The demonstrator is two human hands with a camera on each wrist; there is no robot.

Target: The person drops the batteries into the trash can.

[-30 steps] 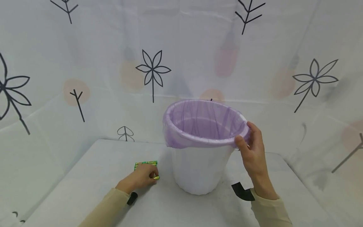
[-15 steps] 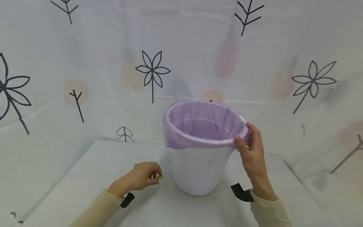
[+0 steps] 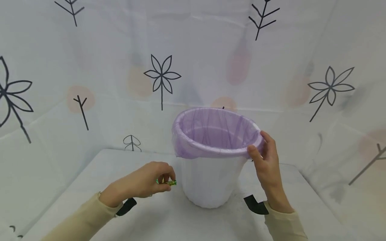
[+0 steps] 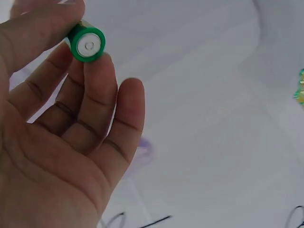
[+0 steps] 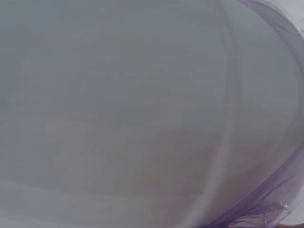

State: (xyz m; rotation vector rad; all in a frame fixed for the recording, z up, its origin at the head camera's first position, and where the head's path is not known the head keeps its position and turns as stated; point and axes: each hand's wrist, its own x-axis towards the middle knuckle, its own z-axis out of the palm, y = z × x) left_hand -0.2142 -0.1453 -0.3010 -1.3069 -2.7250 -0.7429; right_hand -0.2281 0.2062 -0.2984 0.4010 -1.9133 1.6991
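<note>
A green and gold battery (image 3: 172, 183) is pinched between the thumb and fingers of my left hand (image 3: 144, 182), above the table and left of the bin. The left wrist view shows one flat metal end of this battery (image 4: 89, 45). More green and gold batteries (image 4: 300, 90) lie at that view's right edge; in the head view my left hand mostly hides them. My right hand (image 3: 269, 165) grips the right rim of a white trash bin (image 3: 209, 182), over the folded edge of its purple bag (image 3: 193, 152). The right wrist view is filled by the bin's side.
The bin stands on a white table (image 3: 175, 224), whose far edge meets a pale curtain (image 3: 193, 40) printed with plants. Dark straps (image 3: 256, 205) circle both wrists.
My left hand has lifted the battery off the table and drawn back toward me, now covering the other batteries. My right hand stays on the bin's rim.
</note>
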